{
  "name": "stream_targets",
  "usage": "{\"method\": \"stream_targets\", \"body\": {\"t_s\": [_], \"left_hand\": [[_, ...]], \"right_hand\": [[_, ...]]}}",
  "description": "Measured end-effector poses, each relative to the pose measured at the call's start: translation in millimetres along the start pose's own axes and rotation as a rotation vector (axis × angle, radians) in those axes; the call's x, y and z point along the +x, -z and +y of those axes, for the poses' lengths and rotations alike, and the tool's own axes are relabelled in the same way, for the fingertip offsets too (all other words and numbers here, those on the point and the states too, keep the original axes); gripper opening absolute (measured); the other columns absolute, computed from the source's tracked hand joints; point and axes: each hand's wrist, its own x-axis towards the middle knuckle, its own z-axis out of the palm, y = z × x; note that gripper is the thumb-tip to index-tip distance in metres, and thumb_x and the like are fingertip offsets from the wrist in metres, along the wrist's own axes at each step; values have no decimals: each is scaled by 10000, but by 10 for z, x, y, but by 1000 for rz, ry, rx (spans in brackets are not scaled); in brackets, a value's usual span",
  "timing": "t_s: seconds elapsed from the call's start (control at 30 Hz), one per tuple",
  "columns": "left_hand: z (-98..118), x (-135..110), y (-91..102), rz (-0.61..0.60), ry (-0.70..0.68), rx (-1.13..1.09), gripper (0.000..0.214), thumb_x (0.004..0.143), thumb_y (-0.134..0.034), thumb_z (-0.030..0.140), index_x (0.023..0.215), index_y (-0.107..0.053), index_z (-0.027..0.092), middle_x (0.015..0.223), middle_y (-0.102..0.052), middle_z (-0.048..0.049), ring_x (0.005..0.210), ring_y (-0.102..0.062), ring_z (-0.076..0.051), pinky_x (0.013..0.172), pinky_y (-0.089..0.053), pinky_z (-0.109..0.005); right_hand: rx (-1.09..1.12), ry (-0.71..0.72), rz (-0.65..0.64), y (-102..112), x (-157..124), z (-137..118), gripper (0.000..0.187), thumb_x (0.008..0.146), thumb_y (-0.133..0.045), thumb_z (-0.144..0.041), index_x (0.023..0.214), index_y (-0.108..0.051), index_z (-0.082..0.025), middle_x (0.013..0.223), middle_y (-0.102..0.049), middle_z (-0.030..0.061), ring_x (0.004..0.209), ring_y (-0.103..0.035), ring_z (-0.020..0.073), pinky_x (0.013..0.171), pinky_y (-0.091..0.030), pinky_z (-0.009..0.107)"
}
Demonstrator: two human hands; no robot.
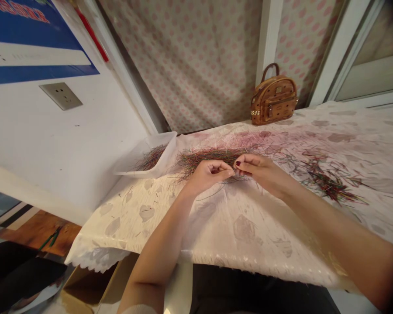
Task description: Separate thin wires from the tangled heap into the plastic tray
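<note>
My left hand point(209, 174) is closed in a pinch in front of a long heap of thin coloured wires point(209, 157). Fingertips almost touching it, my right hand point(260, 170) pinches from the other side. Between them they hold what looks like a thin wire, mostly hidden by the fingers. To the right lies a looser pile of short coloured wires point(330, 181), red, green and dark. More wires point(153, 158) rest inside a white plastic tray point(170, 152) at the left end of the heap.
A patterned cloth point(249, 229) covers the table, with scattered wire bits. A brown mini backpack point(275, 102) stands at the back by the curtain point(196, 56). Below left are an open cardboard box point(88, 283) and green-handled pliers point(52, 237), near another person's dark-clothed leg point(22, 270).
</note>
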Motion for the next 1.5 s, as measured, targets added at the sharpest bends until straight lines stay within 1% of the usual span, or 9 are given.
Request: {"method": "stream_targets", "body": {"t_s": [0.13,0.23,0.4,0.67,0.83,1.0,1.17,1.33,1.5], "left_hand": [[43,-6,1,2,9,-146,226,791,-730,374,821,-730,150,774,-685,-38,650,-537,-87,633,-406,-234],[58,-4,-9,47,21,-206,222,781,-738,369,786,-720,148,737,-664,-27,628,-513,-77,620,-402,-228],[-3,34,-37,219,47,-193,203,767,-730,356,767,-707,155,716,-644,-15,621,-507,-81,599,-395,-227],[-100,79,-92,383,-39,35,191,779,-685,324,718,-676,143,674,-621,-11,603,-486,-92,591,-367,-237],[-107,48,-98,378,-53,168,213,814,-659,361,792,-729,161,600,-540,16,544,-382,-85,525,-270,-242],[-61,7,-106,376,-54,315,220,842,-629,352,852,-761,177,545,-408,41,536,-317,-87,526,-227,-256],[22,-22,-111,277,-72,383,210,840,-630,338,851,-766,179,528,-377,48,536,-294,-88,540,-230,-263],[42,-26,-102,187,-87,268,249,843,-643,399,848,-768,184,535,-438,35,533,-279,-89,526,-208,-266],[5,-10,-83,148,-128,120,249,839,-667,409,876,-776,188,650,-606,-5,553,-340,-87,534,-242,-257]], "right_hand": [[363,-264,-73,-29,-23,-51,233,754,-711,-389,745,-571,-203,731,-580,20,627,-521,135,612,-468,300],[428,-309,-44,-67,-31,-73,236,744,-725,-373,761,-560,-204,718,-560,7,592,-492,121,592,-458,296],[226,-134,34,-122,-25,-18,255,795,-665,-417,719,-552,-201,715,-558,1,604,-495,122,594,-414,292],[-589,354,279,-183,-90,16,119,894,-519,-219,797,-589,-210,771,-579,28,693,-544,174,639,-413,321],[-681,546,285,-120,-72,-8,116,910,-508,-202,870,-614,-224,901,-585,80,862,-596,234,741,-489,379],[-683,573,227,-70,-57,-56,122,910,-507,-198,900,-624,-233,955,-616,92,930,-606,253,808,-489,413],[-474,375,222,-49,-34,-101,97,881,-550,-257,814,-616,-234,832,-621,50,807,-590,218,733,-451,370],[144,-45,85,0,-10,-83,138,809,-658,-329,773,-602,-208,682,-558,-4,645,-492,135,622,-394,290],[637,-385,-79,14,-25,-46,198,744,-747,-250,729,-560,-185,594,-431,-53,558,-348,80,574,-377,236]]}}
